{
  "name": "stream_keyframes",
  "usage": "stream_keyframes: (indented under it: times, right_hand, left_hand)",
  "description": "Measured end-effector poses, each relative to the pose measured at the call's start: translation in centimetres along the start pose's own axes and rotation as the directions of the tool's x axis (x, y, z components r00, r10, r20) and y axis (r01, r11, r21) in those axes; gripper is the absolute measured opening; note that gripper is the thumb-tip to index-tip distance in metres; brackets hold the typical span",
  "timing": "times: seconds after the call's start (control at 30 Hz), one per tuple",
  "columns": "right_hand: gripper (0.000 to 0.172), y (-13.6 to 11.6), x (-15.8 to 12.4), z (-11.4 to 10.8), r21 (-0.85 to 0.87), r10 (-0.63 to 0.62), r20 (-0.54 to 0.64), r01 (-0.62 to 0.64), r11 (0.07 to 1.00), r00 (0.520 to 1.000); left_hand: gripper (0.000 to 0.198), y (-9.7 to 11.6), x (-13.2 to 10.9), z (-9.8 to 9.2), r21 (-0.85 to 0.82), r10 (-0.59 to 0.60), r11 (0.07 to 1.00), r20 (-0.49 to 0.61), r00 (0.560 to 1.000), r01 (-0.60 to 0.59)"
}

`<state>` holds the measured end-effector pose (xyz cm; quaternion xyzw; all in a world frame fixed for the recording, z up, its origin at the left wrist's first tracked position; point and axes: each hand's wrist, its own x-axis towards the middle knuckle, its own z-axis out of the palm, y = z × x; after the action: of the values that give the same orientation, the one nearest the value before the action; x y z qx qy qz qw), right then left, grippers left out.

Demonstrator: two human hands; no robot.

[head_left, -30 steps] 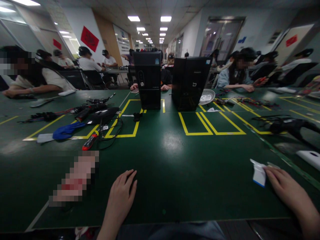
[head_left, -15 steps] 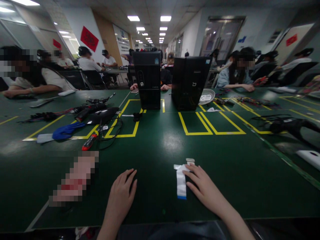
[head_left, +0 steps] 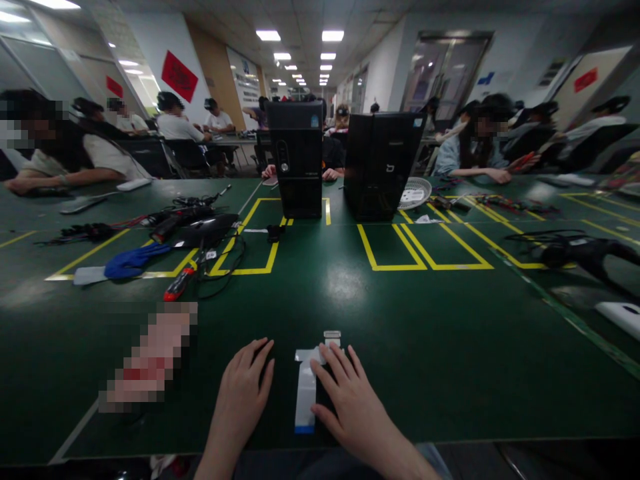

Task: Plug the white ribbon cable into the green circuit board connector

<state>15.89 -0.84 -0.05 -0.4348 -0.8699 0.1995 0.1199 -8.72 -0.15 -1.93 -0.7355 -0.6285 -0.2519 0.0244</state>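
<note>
My left hand [head_left: 245, 387] lies flat on the green table [head_left: 400, 320], palm down, fingers together and stretched out, holding nothing. Beside it, my right hand [head_left: 345, 400] rests palm down with fingers spread, its fingertips on a white flat ribbon strip [head_left: 305, 393] with a blue end. The strip lies lengthwise between my two hands, and a small pale connector piece [head_left: 332, 335] sits at its far end.
Two black computer towers [head_left: 296, 160] [head_left: 380, 167] stand mid-table inside yellow taped squares. Cables, a red-handled screwdriver [head_left: 179, 283] and a blue cloth [head_left: 131, 261] lie to the left. A white basket [head_left: 414, 193] sits behind the right tower. Other people sit around the tables.
My right hand has slid the white strip leftward across the table, from the far right to right beside my left hand. My left hand has stayed still.
</note>
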Motion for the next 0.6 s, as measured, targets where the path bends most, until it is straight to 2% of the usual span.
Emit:
stream_keyframes:
  times: [0.13,0.23,0.3,0.37,0.43,0.47,0.53,0.6]
  right_hand:
    - [0.063,-0.2,0.0,-0.5,0.016,-0.037,0.032,0.036,0.999,0.999]
    - [0.07,0.4,-0.3,-1.4,0.004,-0.097,0.038,0.097,0.995,0.995]
    - [0.071,2.1,-0.8,-2.4,-0.051,-0.08,-0.027,0.078,0.996,0.996]
    - [0.065,5.4,-1.7,-3.8,-0.139,0.029,-0.168,-0.053,0.989,0.985]
    - [0.059,10.0,-3.4,-5.5,-0.206,0.192,-0.344,-0.274,0.939,0.919]
    - [0.061,12.6,-4.7,-6.4,-0.223,0.27,-0.429,-0.391,0.893,0.862]
    - [0.07,17.9,-7.9,-8.2,-0.233,0.404,-0.558,-0.604,0.762,0.725]
    - [0.079,22.6,-11.7,-9.9,-0.21,0.52,-0.629,-0.77,0.603,0.578]
  left_hand:
    - [0.037,0.0,0.0,0.0,0.009,0.005,1.0,-0.006,1.0,-0.005]
    - [0.037,-0.1,0.0,0.0,0.025,0.005,1.0,0.001,1.0,-0.006]
    - [0.038,-0.1,0.0,0.0,0.04,0.002,0.999,0.017,1.0,-0.003]
    - [0.039,-0.2,-0.1,0.1,0.05,0.004,0.999,0.028,1.0,-0.005]
    - [0.039,-0.2,-0.1,0.1,0.051,0.007,0.999,0.028,1.0,-0.008]
    - [0.039,-0.2,-0.1,0.1,0.049,0.009,0.999,0.027,1.0,-0.01]
    - [0.039,-0.3,-0.1,0.1,0.043,0.011,0.999,0.024,1.0,-0.012]
    - [0.039,-0.3,-0.1,0.2,0.041,0.012,0.999,0.026,1.0,-0.013]
